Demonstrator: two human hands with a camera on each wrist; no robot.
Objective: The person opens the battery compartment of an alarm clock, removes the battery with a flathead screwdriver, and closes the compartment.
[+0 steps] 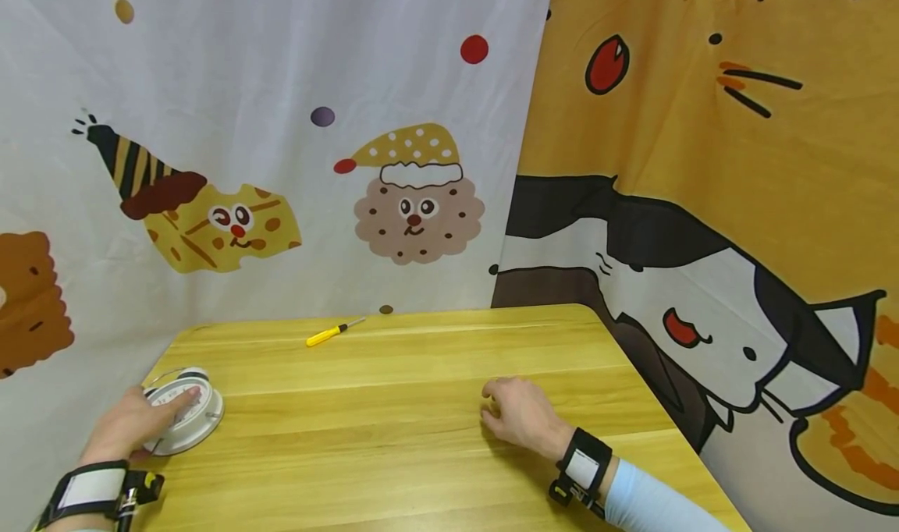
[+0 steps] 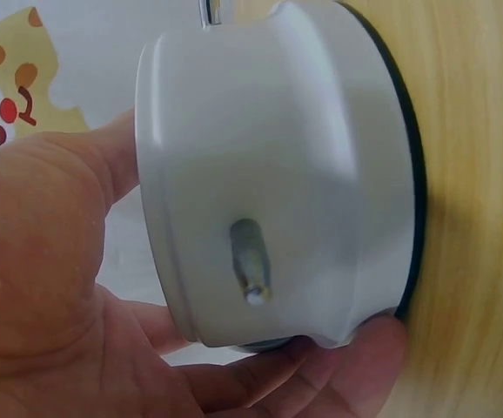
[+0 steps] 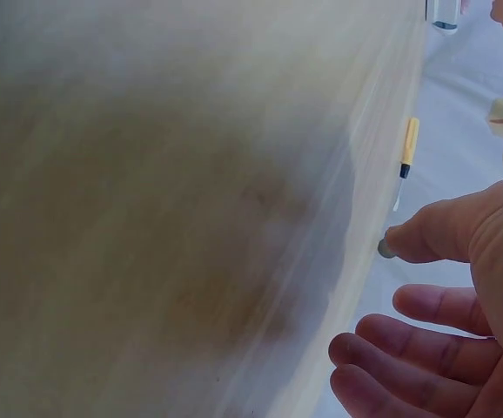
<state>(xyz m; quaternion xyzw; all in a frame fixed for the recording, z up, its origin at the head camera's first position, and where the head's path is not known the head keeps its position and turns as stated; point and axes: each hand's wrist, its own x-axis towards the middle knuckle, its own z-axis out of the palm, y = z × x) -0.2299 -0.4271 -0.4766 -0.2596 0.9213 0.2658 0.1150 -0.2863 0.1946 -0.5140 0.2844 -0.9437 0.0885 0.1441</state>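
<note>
At the left edge of the table, my left hand [image 1: 133,421] grips a white round alarm clock [image 1: 205,427]. Its dial faces up, and the thumb lies across the front. A thin wire handle and a bell show on the clock's far side. In the left wrist view, the glossy clock body [image 2: 260,157] has a short metal foot [image 2: 250,261], and its dark back rim is right at the wood. Fingers curl round underneath the body. Over the right part of the table my right hand [image 1: 520,415] hangs with loosely bent fingers [image 3: 430,348], holding nothing.
A screwdriver [image 1: 325,336] with a yellow handle lies near the far edge of the wooden table [image 1: 365,430]. Behind the table hang a white cartoon-print cloth [image 1: 246,72] and an orange cat-print cloth [image 1: 674,142]. Both wrists wear black straps with small cameras.
</note>
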